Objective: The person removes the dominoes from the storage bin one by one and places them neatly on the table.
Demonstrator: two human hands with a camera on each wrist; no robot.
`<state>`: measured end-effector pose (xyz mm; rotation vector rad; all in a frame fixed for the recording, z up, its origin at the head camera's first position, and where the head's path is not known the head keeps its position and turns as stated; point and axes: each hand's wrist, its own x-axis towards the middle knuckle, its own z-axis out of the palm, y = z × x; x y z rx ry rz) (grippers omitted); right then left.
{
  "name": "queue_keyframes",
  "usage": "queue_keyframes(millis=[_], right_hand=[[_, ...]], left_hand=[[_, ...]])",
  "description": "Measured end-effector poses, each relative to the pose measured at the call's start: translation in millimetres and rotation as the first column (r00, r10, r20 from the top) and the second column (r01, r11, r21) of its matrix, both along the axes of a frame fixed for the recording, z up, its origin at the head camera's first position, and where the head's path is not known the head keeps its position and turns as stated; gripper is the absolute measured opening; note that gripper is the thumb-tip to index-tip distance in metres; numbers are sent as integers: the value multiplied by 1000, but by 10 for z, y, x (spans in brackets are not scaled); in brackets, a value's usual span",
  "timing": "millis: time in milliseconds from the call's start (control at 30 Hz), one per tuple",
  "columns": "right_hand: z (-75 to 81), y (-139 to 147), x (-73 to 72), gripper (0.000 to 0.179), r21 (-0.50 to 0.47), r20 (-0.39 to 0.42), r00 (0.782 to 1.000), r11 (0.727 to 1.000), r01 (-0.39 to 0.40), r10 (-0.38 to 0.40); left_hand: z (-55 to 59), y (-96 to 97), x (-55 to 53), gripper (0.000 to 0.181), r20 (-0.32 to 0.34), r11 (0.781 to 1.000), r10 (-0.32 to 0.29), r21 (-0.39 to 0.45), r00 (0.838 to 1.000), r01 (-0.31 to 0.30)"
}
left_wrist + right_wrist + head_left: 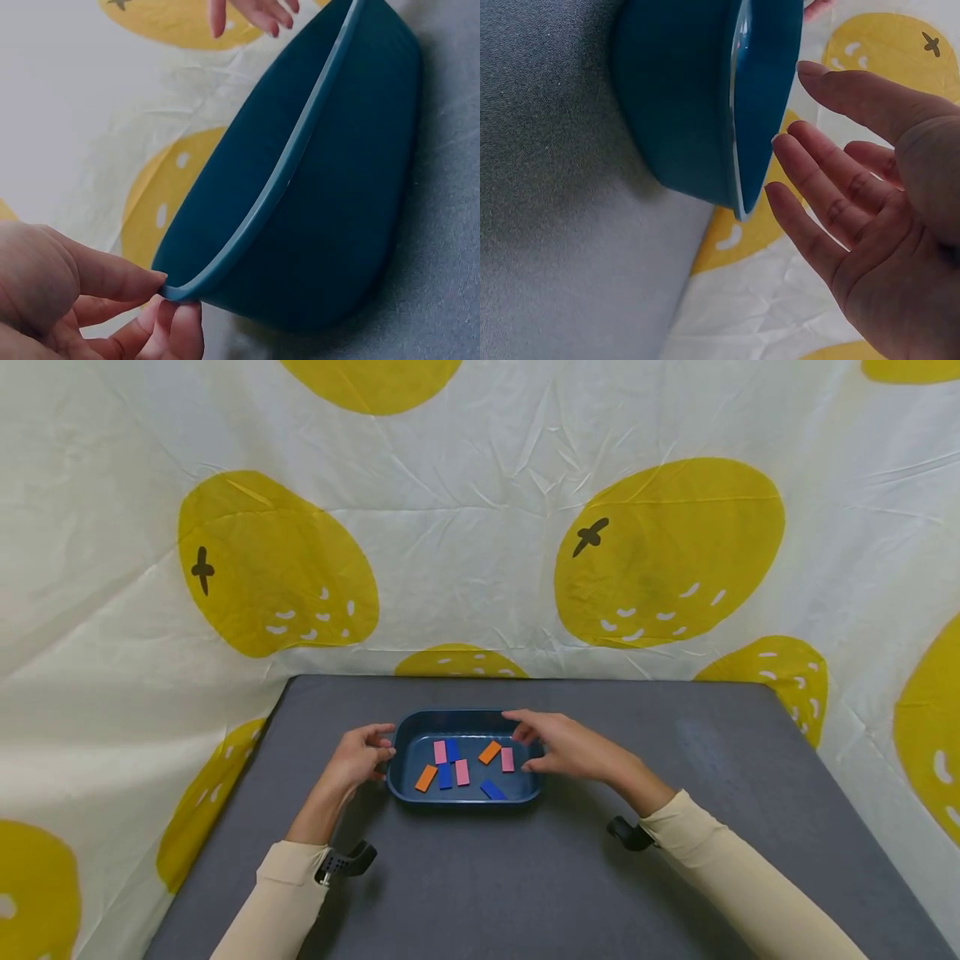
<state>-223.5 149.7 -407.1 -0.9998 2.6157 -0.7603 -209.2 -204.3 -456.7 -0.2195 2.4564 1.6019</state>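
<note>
A dark blue rectangular tray (468,795) with rounded corners stands on the table. Inside lie small flat rectangular pieces: pink (462,772), blue (492,790) and orange (426,778), some side by side, others apart. At the tray's left end, my left hand (360,757) pinches the rim (264,196) between thumb and fingers, as the left wrist view shows. My right hand (562,746) hovers over the right end, fingers spread and apart from the rim; in the right wrist view this hand (870,202) holds nothing.
The grey-covered table (480,893) extends around the tray on all sides. A white cloth (465,560) with big yellow fruit prints hangs behind the table's far edge and along its sides. A dark strap device sits on each wrist.
</note>
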Motion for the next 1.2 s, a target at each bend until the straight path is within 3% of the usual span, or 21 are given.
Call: queue_keyframes(millis=[300,567,767,900,1067,1200], right_hand=[[-127,-163,-108,79,89,21,1000,996,13,-15],[-218,-315,-128,75,251,-61,998,967,33,-18],[-296,-389,-139,73,312,-126,992,950,30,10],[-345,-437,-152,54,366,-207,977,930,37,43],[-423,-476,-178,15,450,-267,961,891,61,69],[-475,-495,-195,11,448,-278,957,893,51,85]], left_hand=[[-15,-36,-20,49,13,999,-3,37,1000,3],[-20,-28,-5,49,17,999,-21,49,1000,20],[-14,-16,-1,48,25,999,-16,29,1000,16],[-14,-17,-6,48,18,1000,-19,23,1000,19],[-13,-13,-7,48,13,1000,-23,15,1000,22],[-12,-10,0,48,15,1000,-23,9,1000,23]])
